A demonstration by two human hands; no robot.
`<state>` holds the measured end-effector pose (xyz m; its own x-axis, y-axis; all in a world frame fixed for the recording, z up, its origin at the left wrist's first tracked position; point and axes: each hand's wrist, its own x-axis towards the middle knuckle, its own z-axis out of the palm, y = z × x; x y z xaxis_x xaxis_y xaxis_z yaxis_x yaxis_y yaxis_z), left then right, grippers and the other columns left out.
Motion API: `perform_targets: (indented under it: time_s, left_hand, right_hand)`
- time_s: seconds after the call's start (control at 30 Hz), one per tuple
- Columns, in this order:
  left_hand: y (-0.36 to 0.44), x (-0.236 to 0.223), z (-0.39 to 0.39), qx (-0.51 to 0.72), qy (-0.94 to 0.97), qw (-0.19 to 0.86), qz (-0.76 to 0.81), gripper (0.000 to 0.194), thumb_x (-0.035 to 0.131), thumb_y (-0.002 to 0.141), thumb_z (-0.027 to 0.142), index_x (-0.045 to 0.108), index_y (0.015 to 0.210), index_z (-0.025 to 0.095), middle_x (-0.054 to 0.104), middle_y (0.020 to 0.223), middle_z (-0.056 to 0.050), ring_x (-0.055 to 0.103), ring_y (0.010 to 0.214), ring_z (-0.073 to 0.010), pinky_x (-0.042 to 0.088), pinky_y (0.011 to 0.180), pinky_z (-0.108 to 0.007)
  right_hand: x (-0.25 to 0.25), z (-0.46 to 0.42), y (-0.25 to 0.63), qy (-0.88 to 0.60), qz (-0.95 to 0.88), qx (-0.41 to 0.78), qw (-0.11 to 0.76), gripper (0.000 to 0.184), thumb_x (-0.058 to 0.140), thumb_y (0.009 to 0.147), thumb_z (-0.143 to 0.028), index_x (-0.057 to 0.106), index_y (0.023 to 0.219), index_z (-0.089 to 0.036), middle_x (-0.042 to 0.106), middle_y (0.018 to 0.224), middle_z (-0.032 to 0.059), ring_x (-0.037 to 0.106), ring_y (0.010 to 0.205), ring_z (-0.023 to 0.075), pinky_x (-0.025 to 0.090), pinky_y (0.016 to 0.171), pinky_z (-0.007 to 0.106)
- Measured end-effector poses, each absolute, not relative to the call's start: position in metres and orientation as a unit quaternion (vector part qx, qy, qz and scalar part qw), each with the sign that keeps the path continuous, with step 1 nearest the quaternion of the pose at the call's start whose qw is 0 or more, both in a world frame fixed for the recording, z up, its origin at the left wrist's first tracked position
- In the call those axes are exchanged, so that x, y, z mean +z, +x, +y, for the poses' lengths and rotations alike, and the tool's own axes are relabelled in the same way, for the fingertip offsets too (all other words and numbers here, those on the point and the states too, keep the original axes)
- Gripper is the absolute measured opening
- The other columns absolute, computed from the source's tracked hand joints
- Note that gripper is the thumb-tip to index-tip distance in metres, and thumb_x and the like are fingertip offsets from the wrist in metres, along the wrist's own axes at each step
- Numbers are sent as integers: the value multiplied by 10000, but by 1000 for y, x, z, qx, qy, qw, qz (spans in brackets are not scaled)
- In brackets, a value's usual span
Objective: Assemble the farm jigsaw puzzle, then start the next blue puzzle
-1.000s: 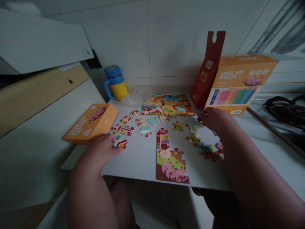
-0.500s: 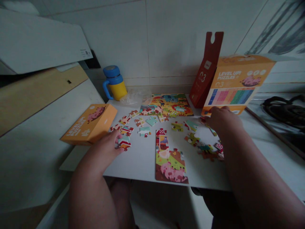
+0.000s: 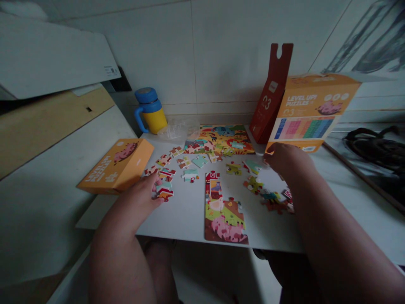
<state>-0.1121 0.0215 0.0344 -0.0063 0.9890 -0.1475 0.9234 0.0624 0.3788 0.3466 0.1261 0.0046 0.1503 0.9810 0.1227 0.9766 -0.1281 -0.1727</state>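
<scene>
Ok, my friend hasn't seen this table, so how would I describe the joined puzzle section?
On the white table, go to the near edge, between the left hand and right hand. There lies the joined puzzle section, L-shaped, with a pink pig at its foot. Unlike the loose pieces nearby, its pieces interlock.

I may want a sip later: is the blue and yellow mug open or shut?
Shut: a blue lid covers the top of the mug.
</scene>
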Motion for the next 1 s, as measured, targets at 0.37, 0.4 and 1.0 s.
perform_targets:
  time_s: [0.37, 0.4, 1.0]
  left_hand:
    - [-119, 25, 24, 81, 701, 184, 684, 421, 683, 817, 419, 644, 1189, 225, 730, 1326, -131, 702, 1207, -343, 575, 993, -431]
    - [-120, 25, 24, 81, 703, 184, 682, 422, 682, 821, 418, 648, 1194, 225, 728, 1332, -131, 701, 1211, -342, 576, 995, -429]
    - [-124, 26, 24, 61, 699, 193, 685, 433, 631, 846, 450, 669, 1206, 212, 733, 1291, -145, 697, 1213, -336, 583, 988, -436]
  right_hand:
    - [3, 128, 317, -694, -719, 46, 17, 420, 711, 892, -603, 816, 1063, -233, 812, 968, 117, 730, 846, 287, 490, 705, 357]
    - [4, 127, 318, -694, -718, 37, 16, 382, 697, 906, -554, 820, 1066, -230, 811, 969, 123, 733, 852, 290, 495, 716, 361]
    - [29, 121, 326, -721, -687, 88, -31, 402, 627, 951, -576, 824, 885, -232, 732, 692, 57, 659, 642, 210, 411, 608, 313]
